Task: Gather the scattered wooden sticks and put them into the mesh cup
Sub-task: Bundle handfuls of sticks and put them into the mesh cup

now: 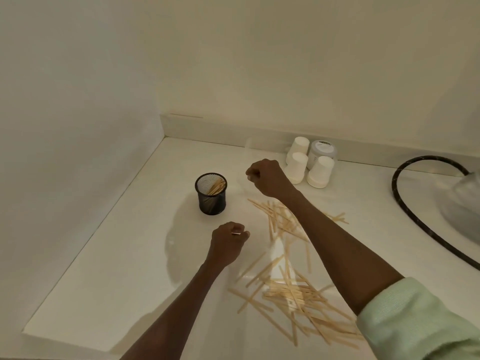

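Your left hand (228, 242), pinching one stick (235, 233), sits just right of and nearer you than the mesh cup (211, 193); your curled right hand (265, 178), contents unclear, hovers beside its rim.

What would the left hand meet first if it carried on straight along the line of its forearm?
Probably the mesh cup: the left hand points up the counter toward it, with bare surface between. Depth is unclear, so it might pass just right of it.

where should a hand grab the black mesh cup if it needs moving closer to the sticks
Take the mesh cup around its upper wall just below the rim, coming from its right side. It stands upright and round, so a side wrap suits it. A grip over the open top would hit the sticks leaning inside it.
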